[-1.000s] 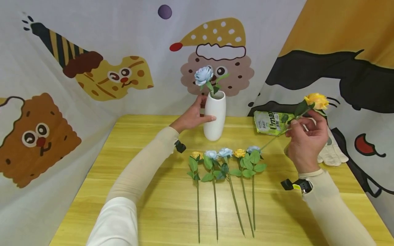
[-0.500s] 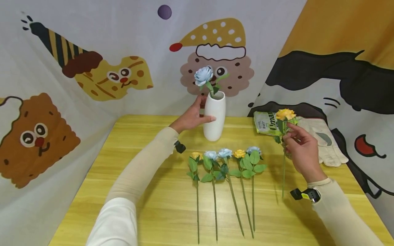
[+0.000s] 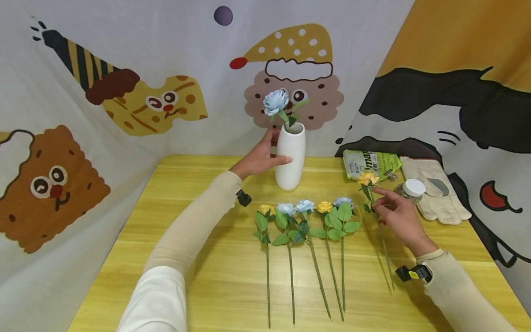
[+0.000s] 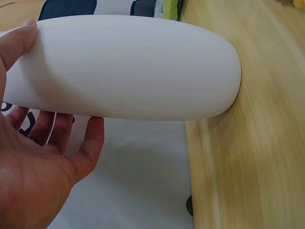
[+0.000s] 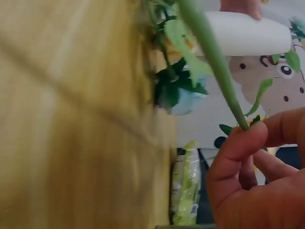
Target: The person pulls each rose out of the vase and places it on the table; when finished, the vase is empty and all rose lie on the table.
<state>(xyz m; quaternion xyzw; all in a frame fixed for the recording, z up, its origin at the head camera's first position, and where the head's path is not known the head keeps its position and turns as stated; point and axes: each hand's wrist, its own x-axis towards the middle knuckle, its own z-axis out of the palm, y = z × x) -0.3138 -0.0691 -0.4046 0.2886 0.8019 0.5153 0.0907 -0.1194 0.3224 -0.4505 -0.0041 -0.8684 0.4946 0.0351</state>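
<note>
A white vase (image 3: 291, 159) stands upright at the back of the table, a light-blue artificial rose (image 3: 276, 102) leaning in its mouth. My left hand (image 3: 261, 157) grips the vase from the left, thumb across its front; the left wrist view shows fingers against the vase wall (image 4: 128, 67). Over the table's right side, my right hand (image 3: 400, 216) pinches a yellow rose (image 3: 368, 179) by its green stem (image 5: 217, 69), the stem slanting down toward me. Left of it several blue and yellow roses lie in a row, among them a blue rose (image 3: 343, 203) and a yellow rose (image 3: 265, 210).
Behind the right hand are a green-and-white packet (image 3: 361, 163), a white-lidded jar (image 3: 414, 188) and pale work gloves (image 3: 433, 189). A cartoon-printed cloth (image 3: 186, 37) hangs along the back edge of the wooden table (image 3: 215, 276).
My right hand has brought the yellow rose down and left, from above the packet to low over the table, its stem swinging toward me. My left hand and the vase have stayed put.
</note>
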